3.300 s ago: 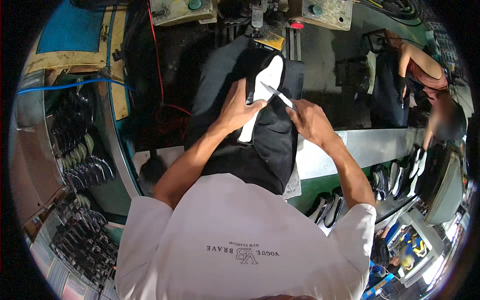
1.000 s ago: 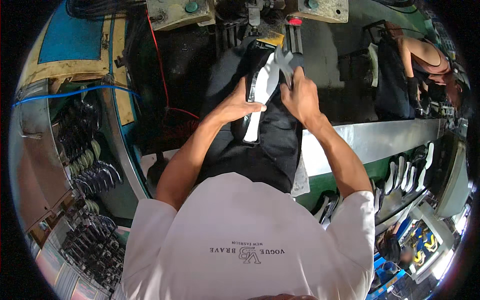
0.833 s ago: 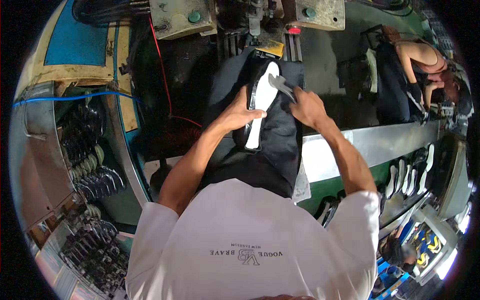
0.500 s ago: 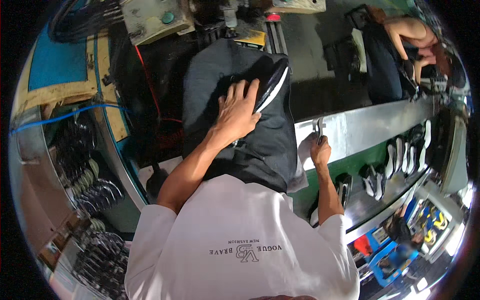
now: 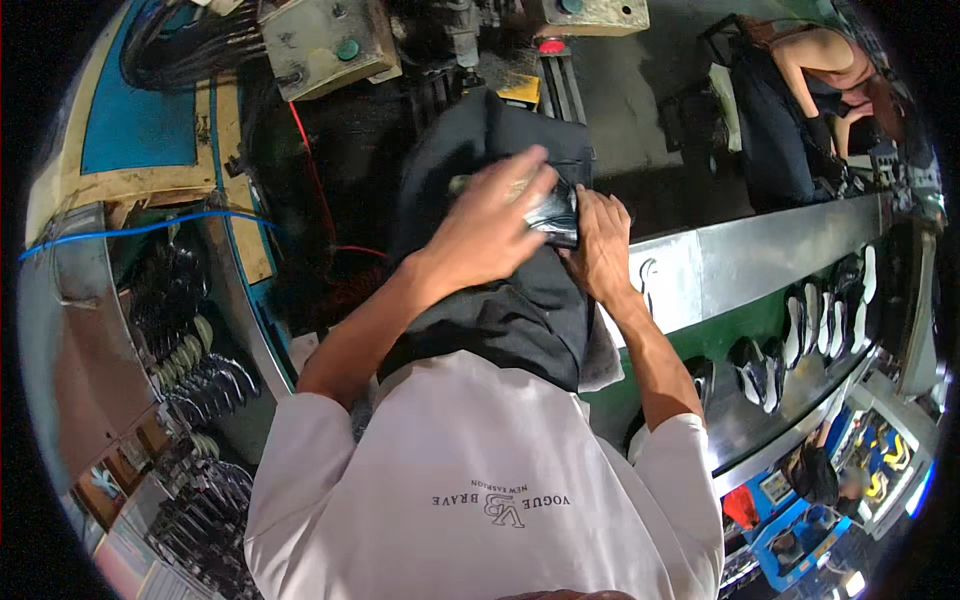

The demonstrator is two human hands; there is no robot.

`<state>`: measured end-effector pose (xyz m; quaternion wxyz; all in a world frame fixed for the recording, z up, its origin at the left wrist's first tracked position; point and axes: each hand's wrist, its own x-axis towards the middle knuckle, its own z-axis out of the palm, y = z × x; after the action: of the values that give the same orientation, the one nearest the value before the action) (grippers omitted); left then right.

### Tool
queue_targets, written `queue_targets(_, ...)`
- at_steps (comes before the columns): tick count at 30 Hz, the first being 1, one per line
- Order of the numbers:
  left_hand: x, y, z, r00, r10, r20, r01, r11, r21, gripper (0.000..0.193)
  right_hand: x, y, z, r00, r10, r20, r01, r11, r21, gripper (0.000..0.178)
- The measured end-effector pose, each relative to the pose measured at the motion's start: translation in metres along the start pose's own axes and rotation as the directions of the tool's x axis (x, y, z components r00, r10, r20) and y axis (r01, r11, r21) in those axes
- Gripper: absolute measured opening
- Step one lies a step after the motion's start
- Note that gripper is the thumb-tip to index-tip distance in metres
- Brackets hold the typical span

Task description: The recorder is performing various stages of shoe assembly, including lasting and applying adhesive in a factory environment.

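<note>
Left hand (image 5: pixel 488 228), black shoe (image 5: pixel 560 220) partly beneath

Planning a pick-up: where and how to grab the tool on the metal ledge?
Probably its lower part, pinched across its long sides. The tool looks slim, its curved end toward the picture's top; glare blurs detail. Come from above and the right, since the right hand is close on its left.
</note>
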<state>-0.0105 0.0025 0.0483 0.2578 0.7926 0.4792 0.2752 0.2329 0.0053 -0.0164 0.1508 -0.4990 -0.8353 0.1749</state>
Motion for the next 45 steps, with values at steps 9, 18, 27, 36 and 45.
queue_targets(9, -0.044, 0.023, -0.053, 0.979, -0.205, 0.004, 0.092, 0.421, -0.903, 0.089, -0.008, -0.013, 0.041, 0.954, 0.123, -0.273, -0.008, 0.922, 0.386, 0.089)
queue_targets(18, -0.034, 0.040, -0.098, 0.986, 0.000, -0.167, -0.118, 0.705, -0.700, 0.099, 0.031, -0.085, -0.034, 0.984, 0.175, 0.040, -0.158, 0.737, 0.657, 0.068)
queue_targets(27, -0.013, -0.019, -0.045, 0.956, -0.242, -0.167, 0.026, 0.635, -0.772, 0.089, 0.002, -0.102, -0.049, 0.797, 0.188, 0.574, -0.476, 0.779, 0.407, 0.074)
queue_targets(36, 0.004, -0.038, -0.047, 0.987, -0.108, -0.120, -0.089, 0.257, -0.962, 0.086, 0.087, -0.084, -0.058, 1.000, 0.016, 0.012, -0.017, 0.417, 0.909, 0.068)
queue_targets(45, 0.007, -0.029, -0.050, 0.963, -0.228, -0.141, -0.020, 0.462, -0.887, 0.069, 0.112, -0.116, -0.033, 0.996, -0.033, -0.088, 0.093, 0.335, 0.938, 0.065)
